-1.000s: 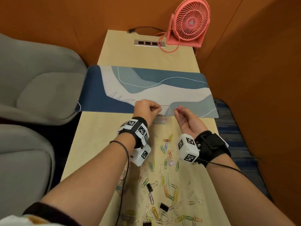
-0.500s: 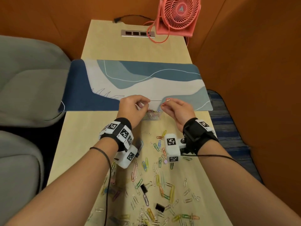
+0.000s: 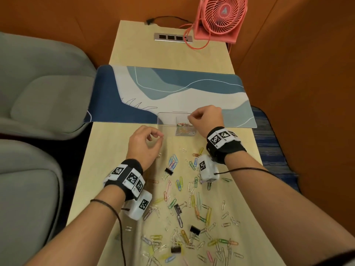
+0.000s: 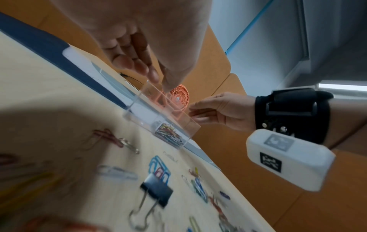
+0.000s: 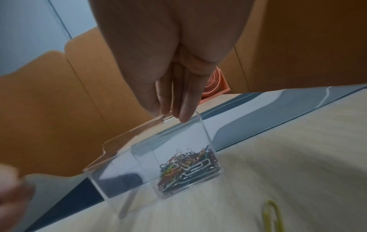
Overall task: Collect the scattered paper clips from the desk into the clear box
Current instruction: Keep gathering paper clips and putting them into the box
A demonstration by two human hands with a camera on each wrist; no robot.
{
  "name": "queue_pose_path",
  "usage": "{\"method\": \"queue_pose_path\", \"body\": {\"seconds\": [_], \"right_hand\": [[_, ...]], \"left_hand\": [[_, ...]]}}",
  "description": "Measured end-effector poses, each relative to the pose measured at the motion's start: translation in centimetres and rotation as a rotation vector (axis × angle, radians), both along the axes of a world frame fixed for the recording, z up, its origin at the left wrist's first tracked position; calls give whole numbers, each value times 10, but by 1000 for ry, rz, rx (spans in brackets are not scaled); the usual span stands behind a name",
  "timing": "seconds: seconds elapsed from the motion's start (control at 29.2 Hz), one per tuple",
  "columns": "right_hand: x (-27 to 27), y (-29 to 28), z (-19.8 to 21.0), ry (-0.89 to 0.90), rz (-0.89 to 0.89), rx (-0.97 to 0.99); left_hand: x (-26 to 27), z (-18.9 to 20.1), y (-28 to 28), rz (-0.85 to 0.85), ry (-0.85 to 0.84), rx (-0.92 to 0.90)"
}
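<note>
The clear box (image 3: 166, 120) stands at the desk mat's near edge, and its right compartment holds a pile of coloured paper clips (image 3: 185, 130). My right hand (image 3: 190, 118) hovers over that compartment; the right wrist view shows its fingers (image 5: 184, 109) straight, pointing down at the box rim (image 5: 119, 138), with nothing in them. My left hand (image 3: 161, 138) hangs left of the box, above the desk, thumb and forefinger curled together with no clip visible. Several scattered paper clips (image 3: 192, 198) lie on the desk between my forearms.
Black binder clips (image 3: 168, 171) (image 3: 195, 230) (image 3: 175, 249) lie among the paper clips. Beyond the box stretches a blue and white desk mat (image 3: 172, 89). A pink fan (image 3: 221, 18) and a socket strip (image 3: 172, 37) sit at the far end. Grey seats (image 3: 38, 93) flank the narrow desk's left edge.
My left hand has drawn back from the box toward me and to the left. My right hand has moved over the right compartment, and the pink clip it pinched is gone from its fingers.
</note>
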State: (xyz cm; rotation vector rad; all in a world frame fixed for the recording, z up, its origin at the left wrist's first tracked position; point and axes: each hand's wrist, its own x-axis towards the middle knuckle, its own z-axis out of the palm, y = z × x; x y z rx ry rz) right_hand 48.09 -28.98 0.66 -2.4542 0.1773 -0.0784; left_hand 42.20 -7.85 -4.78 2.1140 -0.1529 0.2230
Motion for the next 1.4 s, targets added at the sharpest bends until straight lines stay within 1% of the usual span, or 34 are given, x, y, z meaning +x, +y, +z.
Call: {"method": "queue_pose_path", "body": {"seconds": [0.07,0.14,0.21,0.27,0.34,0.44,0.51,0.58,0.68,0.72,0.82,0.92,0.99,1.03,1.16,1.2,1.23,1.3,1.37,1.4], "right_hand": [[-10,1,5,-24,32,-29],[-30,3,7,-27,80,-14],[-62,5,9,-5,136,29],[-103,7,10,68,212,40],[-146,6,11,213,291,2],[-208,-2,11,507,362,-74],[-247,-9,8,699,354,-128],[-282,-16,3,848,288,-188],[-328,-28,-3,975,193,-400],[-340,-33,-6,1013,171,-444],[-373,-40,-16,1110,128,-414],[-392,-38,-25,1083,105,-365],[-399,-29,-28,976,64,-307],[-401,-23,-29,898,37,-243],[-404,-2,-29,633,-45,164],[-404,-1,-29,583,-73,220],[-403,-1,-30,539,-96,239],[-402,-6,-31,504,-106,124],[-404,-8,-36,535,-83,-9],[-406,-6,-38,552,-62,-33]], "left_hand": [[-17,0,9,-37,36,48],[-39,-1,18,-80,75,97],[-66,-2,27,-120,130,135],[-98,-3,37,-144,196,170],[-133,-5,49,-155,254,200],[-182,-8,70,-135,325,246],[-213,-10,82,-108,366,257],[-242,-9,87,-115,399,272],[-279,-11,80,-220,446,346],[-288,-12,77,-257,447,387],[-306,-15,62,-322,401,506],[-317,-12,47,-318,399,534],[-325,-11,37,-301,413,530],[-329,-11,33,-297,419,524],[-346,-15,16,-284,421,478],[-349,-16,13,-277,420,458],[-351,-17,12,-266,414,439],[-354,-19,10,-232,399,389],[-355,-21,9,-175,380,322],[-354,-21,8,-144,376,298]]}}
